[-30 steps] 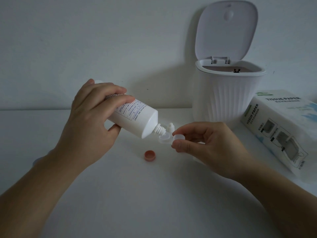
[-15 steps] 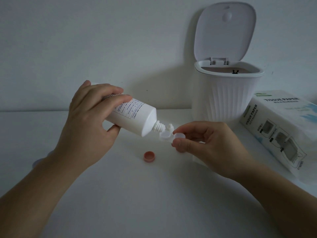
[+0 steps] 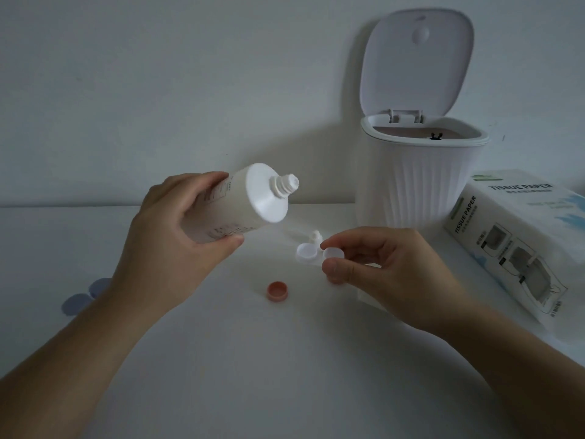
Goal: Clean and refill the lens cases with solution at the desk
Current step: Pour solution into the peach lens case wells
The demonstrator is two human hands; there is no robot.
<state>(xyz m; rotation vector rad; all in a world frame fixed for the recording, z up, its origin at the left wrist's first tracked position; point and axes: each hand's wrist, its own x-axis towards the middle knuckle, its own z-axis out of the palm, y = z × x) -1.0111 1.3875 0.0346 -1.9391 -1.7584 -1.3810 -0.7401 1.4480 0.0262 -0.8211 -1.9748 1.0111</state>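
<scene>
My left hand (image 3: 171,245) grips a white solution bottle (image 3: 243,201) with its cap off; the nozzle points up and to the right, away from the case. A white lens case (image 3: 311,253) with two open wells is pinched at its right well by my right hand (image 3: 389,270), just above the desk. The bottle's small white cap (image 3: 316,236) stands behind the case. An orange-pink case lid (image 3: 277,291) lies open side up on the desk in front of the case.
A white ribbed bin (image 3: 421,182) with its lid flipped up stands at the back right. A tissue paper pack (image 3: 519,242) lies at the right. Two bluish round lids (image 3: 85,296) lie behind my left forearm. A folded tissue (image 3: 367,297) peeks out under my right hand.
The bottle's nozzle was tipped down at the case's left well; my left hand has now lifted and turned it upward, clear of the case. My right hand still holds the case.
</scene>
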